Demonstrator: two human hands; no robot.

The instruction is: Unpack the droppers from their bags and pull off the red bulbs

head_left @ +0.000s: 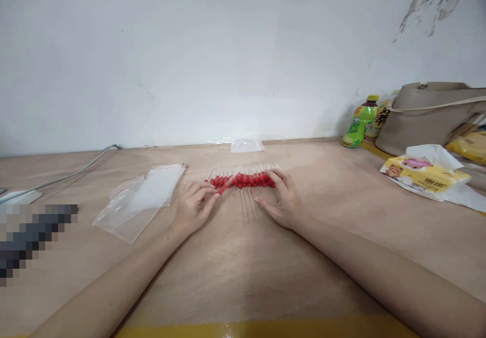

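Observation:
In the middle of the table lies a dense row of small red rounded pieces, with thin pale sticks fanning out behind them. Several thin wire-like stems stick out toward me below the row. My left hand is at the row's left end, thumb and fingers pinched on a slim red piece with a pale tip that slants across the row. At the right end, my right hand has its thumb and fingers apart, fingertips against the red pieces; it grips nothing that I can see.
Clear plastic bags lie left of my left hand, and a small zip bag lies near the wall. A grey cable runs at far left. At right are a tissue pack, a green bottle and a beige bag.

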